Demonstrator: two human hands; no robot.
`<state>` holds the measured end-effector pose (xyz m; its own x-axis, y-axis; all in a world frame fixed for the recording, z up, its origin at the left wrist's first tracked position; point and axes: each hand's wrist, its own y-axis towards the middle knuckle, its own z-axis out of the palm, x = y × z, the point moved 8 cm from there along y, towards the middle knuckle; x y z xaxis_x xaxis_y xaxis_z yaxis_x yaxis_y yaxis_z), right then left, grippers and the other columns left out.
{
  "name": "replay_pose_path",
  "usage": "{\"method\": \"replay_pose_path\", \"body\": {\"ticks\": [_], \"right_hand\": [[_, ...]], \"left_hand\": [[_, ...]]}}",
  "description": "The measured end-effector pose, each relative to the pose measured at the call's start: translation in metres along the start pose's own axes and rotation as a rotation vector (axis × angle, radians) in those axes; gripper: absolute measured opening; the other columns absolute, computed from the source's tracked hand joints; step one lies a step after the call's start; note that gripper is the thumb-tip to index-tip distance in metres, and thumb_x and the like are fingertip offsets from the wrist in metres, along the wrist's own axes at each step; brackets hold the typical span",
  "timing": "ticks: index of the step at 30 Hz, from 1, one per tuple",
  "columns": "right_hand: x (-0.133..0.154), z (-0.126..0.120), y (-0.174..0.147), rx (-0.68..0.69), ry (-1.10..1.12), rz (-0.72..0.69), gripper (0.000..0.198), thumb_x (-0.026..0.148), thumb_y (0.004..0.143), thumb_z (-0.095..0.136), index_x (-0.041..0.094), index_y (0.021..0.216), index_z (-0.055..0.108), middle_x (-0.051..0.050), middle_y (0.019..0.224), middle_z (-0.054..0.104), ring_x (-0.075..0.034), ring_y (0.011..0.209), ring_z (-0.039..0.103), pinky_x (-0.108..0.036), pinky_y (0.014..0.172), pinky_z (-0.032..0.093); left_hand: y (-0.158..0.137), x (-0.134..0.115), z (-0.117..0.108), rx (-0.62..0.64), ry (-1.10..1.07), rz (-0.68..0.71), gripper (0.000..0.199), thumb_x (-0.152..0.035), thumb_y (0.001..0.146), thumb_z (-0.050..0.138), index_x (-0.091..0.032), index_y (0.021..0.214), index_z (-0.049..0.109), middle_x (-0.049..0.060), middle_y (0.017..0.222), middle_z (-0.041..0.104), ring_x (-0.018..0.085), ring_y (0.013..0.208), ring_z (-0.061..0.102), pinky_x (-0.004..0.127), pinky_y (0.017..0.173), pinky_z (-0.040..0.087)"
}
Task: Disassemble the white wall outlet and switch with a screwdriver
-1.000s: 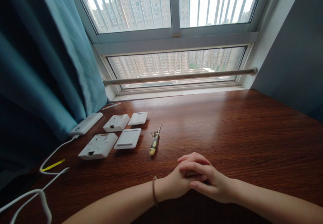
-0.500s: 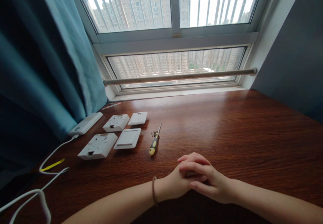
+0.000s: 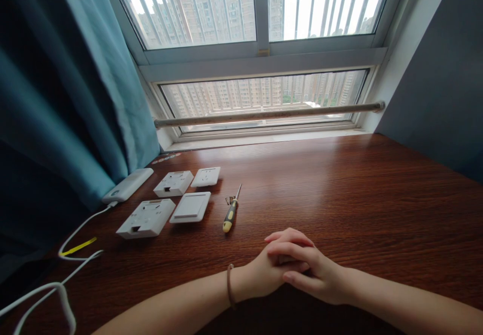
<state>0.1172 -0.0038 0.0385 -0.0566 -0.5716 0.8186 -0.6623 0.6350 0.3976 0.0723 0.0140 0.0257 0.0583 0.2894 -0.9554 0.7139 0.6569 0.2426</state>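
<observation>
My left hand (image 3: 264, 269) and my right hand (image 3: 320, 272) are clasped together at the table's near edge, fingers interlaced and closed, with no object showing in them. A screwdriver (image 3: 230, 216) with a yellow and black handle lies nearest to them, its tip pointing away. Beside its shaft are several small screws (image 3: 230, 200). To the left lie a wall switch panel (image 3: 191, 206) and a socket panel (image 3: 206, 176), both white. Two white mounting boxes, a near one (image 3: 147, 218) and a far one (image 3: 173, 183), sit left of these panels.
A white power bank (image 3: 128, 185) with a white cable (image 3: 81, 224) rests by the blue curtain (image 3: 124, 139). A yellow strip (image 3: 80, 247) lies near the cable. Behind the brown wooden table (image 3: 339, 189) is a window with a horizontal bar (image 3: 271, 116).
</observation>
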Motion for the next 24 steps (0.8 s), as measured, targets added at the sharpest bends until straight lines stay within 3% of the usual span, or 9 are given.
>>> {"method": "replay_pose_path", "body": {"ticks": [24], "right_hand": [[-0.0017, -0.001, -0.0009, -0.004, -0.006, 0.01, 0.041, 0.02, 0.083, 0.054, 0.019, 0.123, 0.05, -0.013, 0.12, 0.05, -0.023, 0.121, 0.041, -0.041, 0.099, 0.037]], "left_hand": [[0.0, 0.0001, 0.0003, -0.004, -0.005, 0.003, 0.03, -0.023, 0.08, 0.059, -0.019, 0.109, 0.055, 0.005, 0.106, 0.053, 0.021, 0.105, 0.049, 0.036, 0.095, 0.042]]}}
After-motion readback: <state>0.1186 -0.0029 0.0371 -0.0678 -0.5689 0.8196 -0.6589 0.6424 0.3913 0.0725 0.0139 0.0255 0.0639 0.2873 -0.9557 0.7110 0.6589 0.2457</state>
